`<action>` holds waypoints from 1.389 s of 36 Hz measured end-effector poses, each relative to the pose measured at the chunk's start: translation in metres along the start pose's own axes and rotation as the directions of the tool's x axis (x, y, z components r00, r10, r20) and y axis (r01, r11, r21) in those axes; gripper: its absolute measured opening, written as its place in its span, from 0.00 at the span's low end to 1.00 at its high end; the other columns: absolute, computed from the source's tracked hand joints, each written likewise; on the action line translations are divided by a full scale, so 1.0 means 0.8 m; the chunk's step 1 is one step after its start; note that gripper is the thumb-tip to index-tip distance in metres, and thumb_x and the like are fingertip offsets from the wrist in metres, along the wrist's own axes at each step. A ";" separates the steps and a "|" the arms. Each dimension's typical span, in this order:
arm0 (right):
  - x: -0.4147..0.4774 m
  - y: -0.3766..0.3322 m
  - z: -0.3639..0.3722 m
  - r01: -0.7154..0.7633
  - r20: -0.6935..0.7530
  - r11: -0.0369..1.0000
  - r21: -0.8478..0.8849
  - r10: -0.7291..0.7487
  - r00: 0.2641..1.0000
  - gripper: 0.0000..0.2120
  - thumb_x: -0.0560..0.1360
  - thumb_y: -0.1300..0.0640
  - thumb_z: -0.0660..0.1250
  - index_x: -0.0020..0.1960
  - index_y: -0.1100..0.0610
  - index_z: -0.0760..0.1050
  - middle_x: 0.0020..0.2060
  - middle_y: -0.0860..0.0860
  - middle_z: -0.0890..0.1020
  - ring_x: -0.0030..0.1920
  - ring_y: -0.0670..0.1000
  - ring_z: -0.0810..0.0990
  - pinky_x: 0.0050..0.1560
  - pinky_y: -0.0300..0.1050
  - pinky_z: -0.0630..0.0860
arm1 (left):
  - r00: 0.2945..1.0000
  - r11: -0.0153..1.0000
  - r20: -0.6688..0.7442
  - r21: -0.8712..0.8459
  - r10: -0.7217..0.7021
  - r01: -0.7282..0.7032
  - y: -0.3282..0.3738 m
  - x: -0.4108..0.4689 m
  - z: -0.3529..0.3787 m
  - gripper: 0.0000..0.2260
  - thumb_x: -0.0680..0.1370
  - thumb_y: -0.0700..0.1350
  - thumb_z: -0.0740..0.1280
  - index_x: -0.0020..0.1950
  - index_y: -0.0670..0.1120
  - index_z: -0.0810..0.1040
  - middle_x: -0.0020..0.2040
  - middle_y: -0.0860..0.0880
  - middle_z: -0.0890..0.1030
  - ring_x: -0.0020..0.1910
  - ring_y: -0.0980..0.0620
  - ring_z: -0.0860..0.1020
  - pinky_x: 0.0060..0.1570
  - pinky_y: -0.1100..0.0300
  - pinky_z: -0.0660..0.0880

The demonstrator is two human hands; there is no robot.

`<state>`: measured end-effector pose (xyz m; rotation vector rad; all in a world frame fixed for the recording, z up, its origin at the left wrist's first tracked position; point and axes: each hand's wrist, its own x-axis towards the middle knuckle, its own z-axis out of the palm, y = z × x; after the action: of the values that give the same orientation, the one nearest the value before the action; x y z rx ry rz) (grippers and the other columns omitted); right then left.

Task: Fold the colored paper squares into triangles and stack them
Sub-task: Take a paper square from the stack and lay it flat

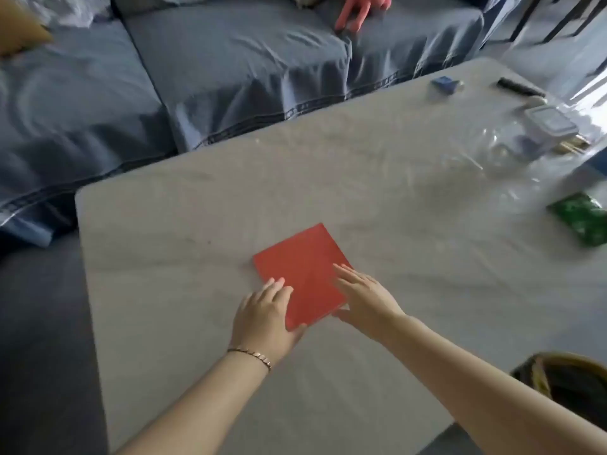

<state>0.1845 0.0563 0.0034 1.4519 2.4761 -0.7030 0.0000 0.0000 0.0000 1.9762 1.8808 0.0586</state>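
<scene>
A red paper square (300, 274) lies flat near the middle of the grey worktop (197, 231), turned so 1 corner points away from the person. The left hand (266, 313) is at the sheet's near corner, its fingers (276, 285) lying on top and the thumb tucked below the edge, so the corner is pinched between them. The right hand (364, 297) lies along the right edge with straight, released fingers resting flat on the red surface; its thumb shows just under that edge. A thin bracelet (253, 354) circles the left wrist.

At the far right of the worktop is crumpled clear plastic wrap (486, 156), with a clear lidded box (551, 123) on it. A green packet (584, 221) lies near the right edge, well apart from the sheet. A small blue object (445, 83) and a black pen (519, 87) sit by the far edge. Beyond the worktop is a sofa under a blue cover (230, 67), with a pink thing (358, 11) on it, too blurred to name
</scene>
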 end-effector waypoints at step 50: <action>-0.051 -0.038 0.125 0.331 -0.593 0.920 -0.208 -0.388 0.705 0.15 0.70 0.51 0.58 0.42 0.51 0.83 0.40 0.44 0.84 0.39 0.47 0.82 0.42 0.40 0.78 | 0.883 0.929 -0.415 -0.184 0.222 -0.320 -0.054 -0.113 0.080 0.24 0.73 0.66 0.54 0.46 0.50 0.80 0.47 0.55 0.81 0.49 0.59 0.76 0.48 0.68 0.69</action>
<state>0.1714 -0.0363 -0.0585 1.3294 3.3159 -0.1428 -0.0297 -0.1033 -0.0501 2.1479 1.6877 0.7840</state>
